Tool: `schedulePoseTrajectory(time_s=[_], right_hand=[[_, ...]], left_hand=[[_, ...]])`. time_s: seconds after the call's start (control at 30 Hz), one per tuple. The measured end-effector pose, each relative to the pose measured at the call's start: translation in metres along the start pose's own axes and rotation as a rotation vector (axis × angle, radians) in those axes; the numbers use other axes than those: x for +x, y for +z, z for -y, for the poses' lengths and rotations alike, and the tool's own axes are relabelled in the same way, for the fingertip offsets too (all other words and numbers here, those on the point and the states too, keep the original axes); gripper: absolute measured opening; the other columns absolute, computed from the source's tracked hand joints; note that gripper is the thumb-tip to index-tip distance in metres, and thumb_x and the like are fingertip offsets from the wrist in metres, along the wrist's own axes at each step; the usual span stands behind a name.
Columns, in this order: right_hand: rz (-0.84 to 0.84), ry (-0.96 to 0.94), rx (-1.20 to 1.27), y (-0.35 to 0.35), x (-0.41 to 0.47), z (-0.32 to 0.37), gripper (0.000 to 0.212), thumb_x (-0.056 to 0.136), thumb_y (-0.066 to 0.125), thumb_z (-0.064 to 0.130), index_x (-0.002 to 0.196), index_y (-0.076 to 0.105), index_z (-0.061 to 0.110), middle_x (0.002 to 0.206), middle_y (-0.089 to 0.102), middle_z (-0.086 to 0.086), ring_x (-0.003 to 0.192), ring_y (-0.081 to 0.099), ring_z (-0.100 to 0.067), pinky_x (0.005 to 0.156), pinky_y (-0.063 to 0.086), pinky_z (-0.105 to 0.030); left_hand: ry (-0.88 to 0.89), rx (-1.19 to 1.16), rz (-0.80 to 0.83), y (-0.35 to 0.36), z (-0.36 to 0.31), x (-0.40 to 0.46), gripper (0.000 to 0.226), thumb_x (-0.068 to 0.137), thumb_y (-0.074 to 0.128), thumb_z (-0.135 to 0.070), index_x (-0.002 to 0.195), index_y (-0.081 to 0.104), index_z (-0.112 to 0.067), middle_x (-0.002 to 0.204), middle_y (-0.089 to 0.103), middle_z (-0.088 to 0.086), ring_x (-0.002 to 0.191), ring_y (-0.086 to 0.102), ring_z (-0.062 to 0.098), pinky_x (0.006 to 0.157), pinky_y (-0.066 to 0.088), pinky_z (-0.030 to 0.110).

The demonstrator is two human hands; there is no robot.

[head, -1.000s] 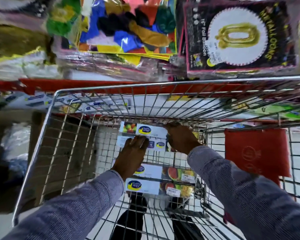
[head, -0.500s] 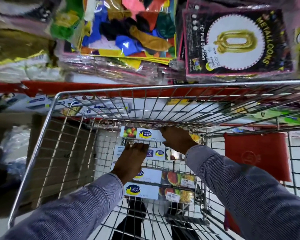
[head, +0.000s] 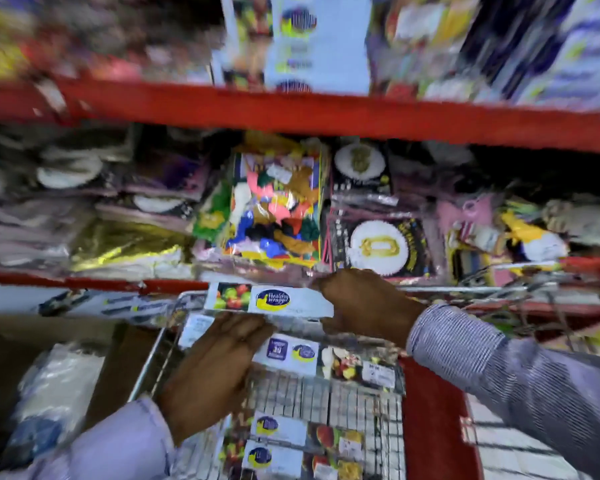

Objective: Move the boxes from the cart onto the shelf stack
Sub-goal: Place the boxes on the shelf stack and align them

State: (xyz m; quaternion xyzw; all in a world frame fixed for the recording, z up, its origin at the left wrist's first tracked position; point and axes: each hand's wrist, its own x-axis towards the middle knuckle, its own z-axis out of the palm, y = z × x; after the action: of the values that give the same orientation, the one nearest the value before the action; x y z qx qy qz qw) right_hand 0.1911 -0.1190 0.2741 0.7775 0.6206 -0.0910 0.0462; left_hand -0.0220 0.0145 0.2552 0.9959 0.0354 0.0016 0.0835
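Two hands up w/ white boxes above the wire cart: left hand grip under, right hand grip clamping top box, just below red shelf

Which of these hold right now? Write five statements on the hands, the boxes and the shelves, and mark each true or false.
1. Both hands hold boxes above the cart. True: the left hand and the right hand grip the lifted boxes.
2. The cart has no boxes left in it. False: more boxes lie in the basket.
3. The shelf edges are red. True.
4. The top lifted box is plain brown cardboard. False: it is white with a fruit picture and a blue and yellow logo.
5. The right hand rests on the cart handle. False: it grips the right end of the lifted boxes.
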Motion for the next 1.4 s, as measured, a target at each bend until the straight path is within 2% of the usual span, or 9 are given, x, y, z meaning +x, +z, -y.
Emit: schedulePoseTrajectory(time_s=[0.1, 0.2, 0.3, 0.43, 0.53, 0.67, 0.83, 1.23, 1.4], right_hand=[[-0.081, -0.004, -0.049, -0.098, -0.02, 0.001, 0.046, 0.08, 0.07, 0.047, 0.114, 0.057, 0.019, 0.106, 0.069, -0.007, 0.097, 0.065, -0.03, 0.066, 0.044, -0.033], [-0.132, 0.015, -0.081, -0.182, -0.035, 0.001, 0.053, 0.079, 0.07, 0.049, 0.122, 0.057, 0.02, 0.113, 0.068, -0.008, 0.104, 0.063, -0.031, 0.077, 0.052, -0.038], [-0.216, 0.049, -0.119, -0.252, -0.049, -0.005, 0.055, 0.08, 0.07, 0.046, 0.128, 0.055, 0.021, 0.116, 0.067, -0.01, 0.108, 0.061, -0.032, 0.081, 0.049, -0.037], [-0.299, 0.109, -0.154, -0.313, -0.053, -0.019, 0.055, 0.084, 0.069, 0.042, 0.13, 0.054, 0.017, 0.119, 0.066, -0.01, 0.111, 0.06, -0.031, 0.078, 0.046, -0.034], [-0.332, 0.145, -0.123, -0.338, -0.045, -0.036, 0.057, 0.085, 0.07, 0.038, 0.134, 0.053, 0.016, 0.133, 0.058, -0.008, 0.123, 0.054, -0.029, 0.094, 0.049, -0.038], [-0.351, 0.183, -0.103, -0.352, -0.024, -0.059, 0.051, 0.084, 0.07, 0.032, 0.129, 0.056, 0.011, 0.131, 0.056, -0.014, 0.123, 0.051, -0.032, 0.099, 0.046, -0.044], [-0.306, 0.242, -0.084, -0.347, 0.019, -0.08, 0.053, 0.087, 0.068, 0.031, 0.132, 0.053, 0.009, 0.137, 0.053, -0.017, 0.124, 0.051, -0.032, 0.104, 0.044, -0.04], [-0.239, 0.337, -0.033, -0.3, 0.078, -0.104, 0.056, 0.094, 0.06, 0.025, 0.145, 0.04, 0.014, 0.149, 0.036, -0.013, 0.138, 0.034, -0.03, 0.108, 0.036, -0.043], [-0.277, 0.348, 0.004, -0.297, 0.082, -0.108, 0.058, 0.09, 0.067, 0.024, 0.143, 0.045, 0.016, 0.145, 0.045, -0.011, 0.132, 0.045, -0.03, 0.106, 0.042, -0.042]], left_hand=[[0.002, 0.005, -0.1, -0.073, -0.006, 0.0, 0.086, 0.048, 0.086, -0.011, 0.129, 0.06, -0.014, 0.13, 0.064, 0.005, 0.119, 0.061, 0.023, 0.1, 0.049, 0.037], [0.002, -0.024, -0.202, -0.132, -0.012, 0.009, 0.077, 0.066, 0.076, -0.015, 0.138, 0.051, -0.023, 0.138, 0.056, -0.001, 0.129, 0.05, 0.019, 0.108, 0.029, 0.028], [0.035, -0.058, -0.342, -0.19, -0.018, 0.024, 0.065, 0.072, 0.067, -0.013, 0.134, 0.052, -0.026, 0.13, 0.06, -0.003, 0.12, 0.049, 0.014, 0.098, 0.036, 0.025], [0.073, -0.13, -0.425, -0.251, -0.016, 0.048, 0.062, 0.076, 0.063, -0.018, 0.135, 0.05, -0.029, 0.136, 0.055, -0.007, 0.127, 0.049, 0.015, 0.104, 0.038, 0.03], [0.045, -0.165, -0.419, -0.276, -0.006, 0.071, 0.06, 0.084, 0.066, -0.013, 0.138, 0.046, -0.029, 0.141, 0.046, -0.011, 0.135, 0.04, 0.012, 0.112, 0.028, 0.021], [0.03, -0.175, -0.411, -0.294, 0.004, 0.105, 0.061, 0.083, 0.07, -0.011, 0.137, 0.048, -0.029, 0.141, 0.047, -0.009, 0.134, 0.04, 0.009, 0.104, 0.02, 0.005], [-0.02, -0.214, -0.37, -0.296, 0.009, 0.138, 0.054, 0.09, 0.067, -0.026, 0.139, 0.045, -0.033, 0.147, 0.045, -0.006, 0.137, 0.036, 0.013, 0.114, 0.03, 0.028], [-0.063, -0.244, -0.318, -0.279, 0.035, 0.169, 0.056, 0.09, 0.067, -0.021, 0.141, 0.045, -0.03, 0.145, 0.046, -0.005, 0.134, 0.037, 0.015, 0.11, 0.028, 0.023], [-0.065, -0.249, -0.297, -0.273, 0.042, 0.176, 0.057, 0.09, 0.067, -0.021, 0.141, 0.044, -0.031, 0.145, 0.045, -0.006, 0.135, 0.035, 0.013, 0.114, 0.029, 0.026]])
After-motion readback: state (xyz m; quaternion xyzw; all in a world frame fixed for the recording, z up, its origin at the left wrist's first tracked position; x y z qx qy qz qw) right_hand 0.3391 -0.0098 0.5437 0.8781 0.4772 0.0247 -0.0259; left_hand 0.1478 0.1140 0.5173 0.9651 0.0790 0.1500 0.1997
